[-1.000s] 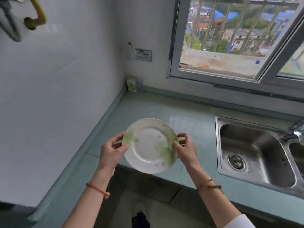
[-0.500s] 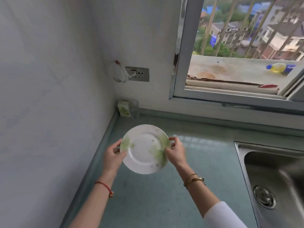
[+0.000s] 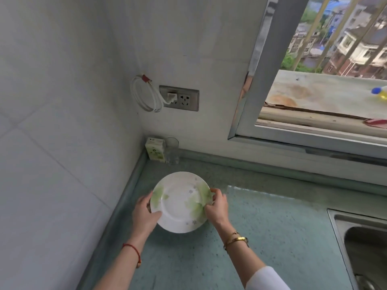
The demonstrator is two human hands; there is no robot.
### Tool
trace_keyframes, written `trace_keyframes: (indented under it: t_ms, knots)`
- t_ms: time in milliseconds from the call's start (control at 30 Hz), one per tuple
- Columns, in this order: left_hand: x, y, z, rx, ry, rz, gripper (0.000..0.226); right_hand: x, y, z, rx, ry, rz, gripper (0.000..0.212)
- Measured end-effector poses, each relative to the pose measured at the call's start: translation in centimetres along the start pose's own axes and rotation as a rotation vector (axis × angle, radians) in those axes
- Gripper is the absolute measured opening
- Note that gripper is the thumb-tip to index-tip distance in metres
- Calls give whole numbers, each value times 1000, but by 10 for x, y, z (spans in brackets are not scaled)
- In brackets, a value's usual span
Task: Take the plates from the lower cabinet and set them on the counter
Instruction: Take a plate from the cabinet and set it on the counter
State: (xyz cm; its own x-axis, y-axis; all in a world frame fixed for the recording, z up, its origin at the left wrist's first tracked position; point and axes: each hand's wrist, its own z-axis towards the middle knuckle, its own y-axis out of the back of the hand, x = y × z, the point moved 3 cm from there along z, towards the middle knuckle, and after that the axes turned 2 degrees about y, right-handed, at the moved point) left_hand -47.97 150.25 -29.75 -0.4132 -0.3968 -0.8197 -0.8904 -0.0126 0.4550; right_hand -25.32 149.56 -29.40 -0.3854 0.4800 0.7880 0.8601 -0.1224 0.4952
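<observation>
While the left hand [image 3: 144, 214] and right hand [image 3: 216, 207] pinch opposite rims of the green-leaf plate [image 3: 181, 201], it tilts above the speckled green counter [image 3: 272, 237].

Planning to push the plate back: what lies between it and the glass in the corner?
Nothing: the head view shows only bare counter between the plate and the glass.

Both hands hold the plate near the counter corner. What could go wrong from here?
The left hand and right hand hold the plate only at its rim; it might slip and chip on the counter. The glass and small carton stand in the corner behind it; sliding it back could knock them.
</observation>
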Motion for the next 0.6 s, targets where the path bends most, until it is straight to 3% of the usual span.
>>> trace_keyframes:
  t_ms: [600]
  knots:
    - [8,-5,16,81,64,-69,80,-9,-18,16,47,-13,-46,60]
